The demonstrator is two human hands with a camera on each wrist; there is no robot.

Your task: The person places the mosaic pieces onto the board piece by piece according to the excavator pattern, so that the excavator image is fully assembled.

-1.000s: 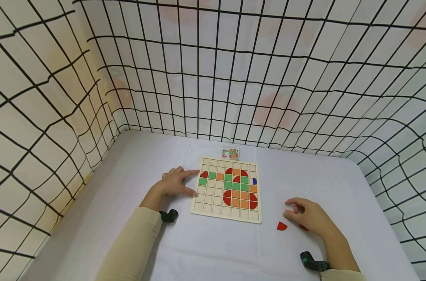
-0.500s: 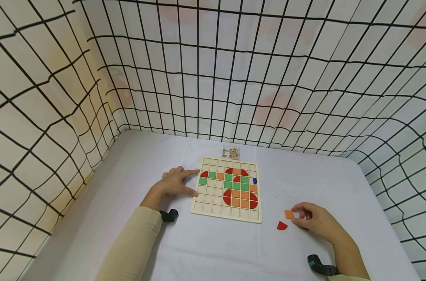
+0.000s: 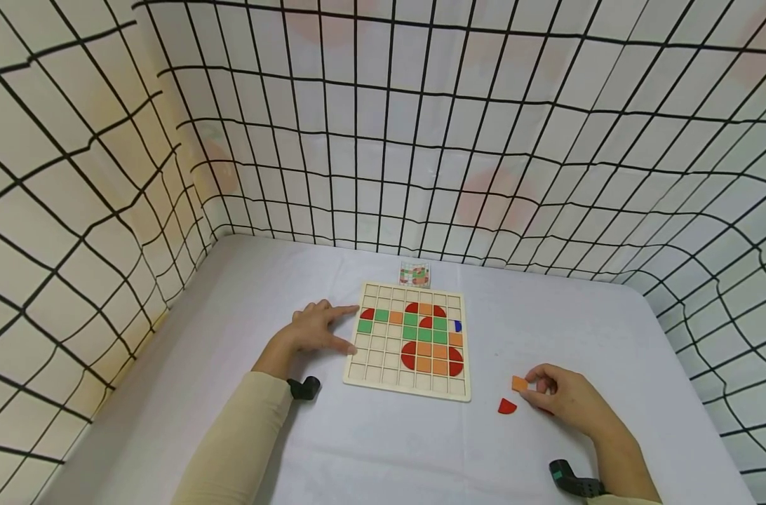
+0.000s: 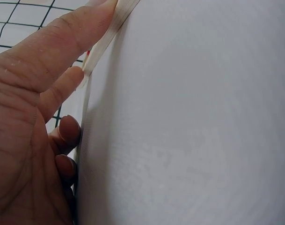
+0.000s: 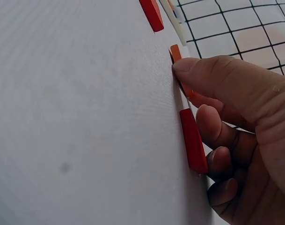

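A pale wooden grid board (image 3: 408, 391) lies on the white cloth, filled partly with red, green and orange pieces. My left hand (image 3: 313, 328) rests at its left edge, thumb and index finger spread and touching the rim. In the left wrist view the thumb lies against the wooden edge (image 4: 113, 29). To the right of the board, my right hand (image 3: 562, 394) pinches an orange square tile (image 3: 518, 384) between thumb and index finger. Close by lies a red quarter-round piece (image 3: 507, 406). Another red piece (image 5: 193, 143) sits under the right hand's curled fingers, mostly hidden from the head view.
Behind the board stands a small pattern card (image 3: 414, 274). One cell near the board's right rim holds a small blue shape (image 3: 458, 326). A black wire grid (image 3: 389, 140) encloses the far and side edges of the cloth-covered table (image 3: 383, 449).
The right hand has shifted a little right and down since a second ago, and the orange tile now shows at its fingertips. The left hand and the board have stayed put.
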